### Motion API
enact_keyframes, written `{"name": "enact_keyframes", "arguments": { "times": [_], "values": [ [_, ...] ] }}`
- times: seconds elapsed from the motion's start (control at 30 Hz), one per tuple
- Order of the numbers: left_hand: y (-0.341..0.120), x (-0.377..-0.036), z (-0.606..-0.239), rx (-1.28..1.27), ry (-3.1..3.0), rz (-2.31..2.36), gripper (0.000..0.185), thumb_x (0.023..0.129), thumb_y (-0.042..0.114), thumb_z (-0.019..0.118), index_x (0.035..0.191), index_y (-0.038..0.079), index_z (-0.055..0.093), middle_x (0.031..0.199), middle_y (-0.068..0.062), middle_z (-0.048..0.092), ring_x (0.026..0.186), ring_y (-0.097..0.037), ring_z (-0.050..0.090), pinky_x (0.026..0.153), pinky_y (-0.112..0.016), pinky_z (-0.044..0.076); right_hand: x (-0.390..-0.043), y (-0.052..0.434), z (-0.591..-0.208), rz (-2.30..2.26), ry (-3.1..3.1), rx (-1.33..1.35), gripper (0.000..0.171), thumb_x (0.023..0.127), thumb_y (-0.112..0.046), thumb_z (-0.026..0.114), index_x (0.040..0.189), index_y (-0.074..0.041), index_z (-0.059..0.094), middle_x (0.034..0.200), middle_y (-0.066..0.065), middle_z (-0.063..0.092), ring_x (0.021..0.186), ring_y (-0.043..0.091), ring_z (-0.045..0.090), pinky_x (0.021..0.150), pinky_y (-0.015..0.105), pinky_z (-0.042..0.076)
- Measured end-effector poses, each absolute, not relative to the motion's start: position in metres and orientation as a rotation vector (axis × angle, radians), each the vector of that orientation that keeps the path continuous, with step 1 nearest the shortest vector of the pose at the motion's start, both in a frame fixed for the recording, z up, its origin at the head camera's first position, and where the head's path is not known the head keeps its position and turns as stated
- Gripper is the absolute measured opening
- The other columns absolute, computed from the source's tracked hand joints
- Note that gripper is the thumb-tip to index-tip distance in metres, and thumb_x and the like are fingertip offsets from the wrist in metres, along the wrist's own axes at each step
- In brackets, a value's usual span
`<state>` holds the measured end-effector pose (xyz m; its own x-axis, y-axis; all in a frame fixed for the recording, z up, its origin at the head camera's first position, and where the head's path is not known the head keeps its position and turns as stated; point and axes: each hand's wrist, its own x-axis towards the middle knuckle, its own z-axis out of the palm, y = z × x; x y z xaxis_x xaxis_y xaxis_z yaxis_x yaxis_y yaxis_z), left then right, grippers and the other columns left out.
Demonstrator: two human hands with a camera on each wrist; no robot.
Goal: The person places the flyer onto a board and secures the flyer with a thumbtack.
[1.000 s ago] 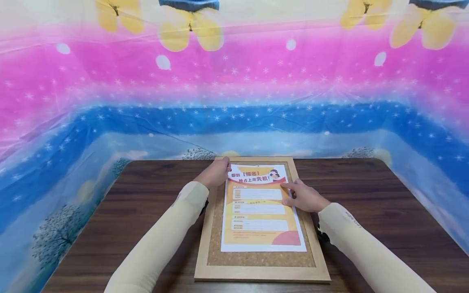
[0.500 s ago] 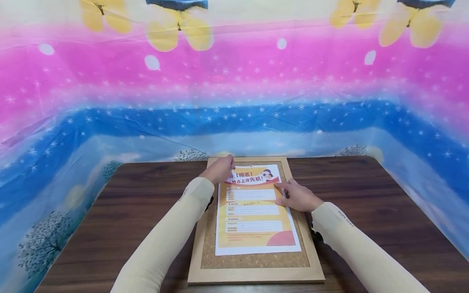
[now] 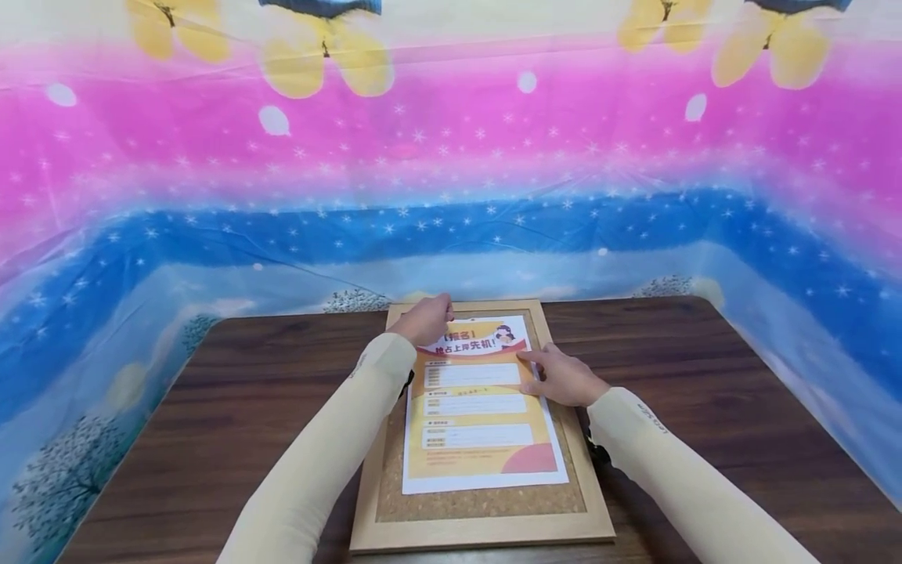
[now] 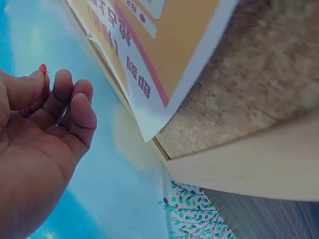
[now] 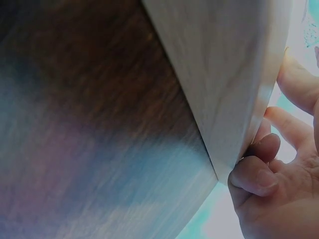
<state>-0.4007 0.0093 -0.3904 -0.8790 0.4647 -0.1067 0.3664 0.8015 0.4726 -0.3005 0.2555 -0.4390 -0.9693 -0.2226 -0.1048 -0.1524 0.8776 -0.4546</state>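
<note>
A: What does the left hand hold?

B: A tiny red pin, pinched between thumb and fingertip, just past the poster's top left corner.

A: And the right hand?

B: Its fingers lie flat and press the poster's right edge onto the cork board.

A: What could go wrong?

B: I think the paper may slide crooked if that press lets up. The small pin could also slip from the pinch.

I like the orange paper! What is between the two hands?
In the head view, the top of the orange flyer lies between the left hand and the right hand, on the cork board.
</note>
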Motion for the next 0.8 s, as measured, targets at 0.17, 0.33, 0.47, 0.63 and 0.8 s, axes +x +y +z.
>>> {"name": "enact_keyframes", "arguments": {
  "times": [0.17,0.33,0.47,0.63,0.8],
  "values": [
    [0.014,-0.407,-0.391,0.65,2.747,0.674,0.014,0.1,0.011,0.046,0.112,0.006,0.051,0.097,-0.007,0.053,0.084,-0.019,0.052,0.071,-0.035,0.043,-0.3,0.255,-0.438,-0.695,2.891,-0.239,0.065,0.085,-0.03,0.072,0.143,-0.018,0.045,0.096,0.005,0.046,0.075,0.019,0.048,0.067,0.033,0.042],
    [0.017,-0.413,-0.391,0.632,2.723,0.713,0.015,0.101,0.014,0.045,0.11,0.004,0.052,0.093,-0.009,0.053,0.077,-0.021,0.048,0.066,-0.034,0.041,-0.299,0.255,-0.439,-0.687,2.897,-0.248,0.065,0.084,-0.03,0.072,0.142,-0.017,0.045,0.096,0.004,0.046,0.076,0.019,0.048,0.068,0.034,0.042],
    [0.019,-0.414,-0.39,0.623,2.701,0.728,0.019,0.101,0.016,0.044,0.112,0.004,0.053,0.095,-0.01,0.054,0.075,-0.022,0.048,0.065,-0.035,0.041,-0.3,0.256,-0.439,-0.679,2.902,-0.243,0.065,0.084,-0.031,0.072,0.142,-0.018,0.046,0.095,0.003,0.046,0.075,0.019,0.047,0.067,0.033,0.041],
    [0.021,-0.416,-0.393,0.599,2.684,0.747,0.019,0.1,0.015,0.045,0.112,0.004,0.054,0.096,-0.01,0.054,0.077,-0.022,0.049,0.066,-0.036,0.041,-0.3,0.256,-0.439,-0.668,2.899,-0.255,0.064,0.085,-0.032,0.071,0.142,-0.019,0.045,0.095,0.003,0.045,0.07,0.019,0.045,0.066,0.034,0.039],
    [0.022,-0.424,-0.398,0.565,2.675,0.756,0.02,0.102,0.017,0.041,0.113,0.007,0.054,0.099,-0.009,0.055,0.086,-0.023,0.052,0.073,-0.037,0.043,-0.299,0.255,-0.437,-0.677,2.891,-0.246,0.064,0.085,-0.031,0.072,0.142,-0.02,0.045,0.097,0.004,0.046,0.072,0.019,0.046,0.067,0.035,0.04]
  ]
}}
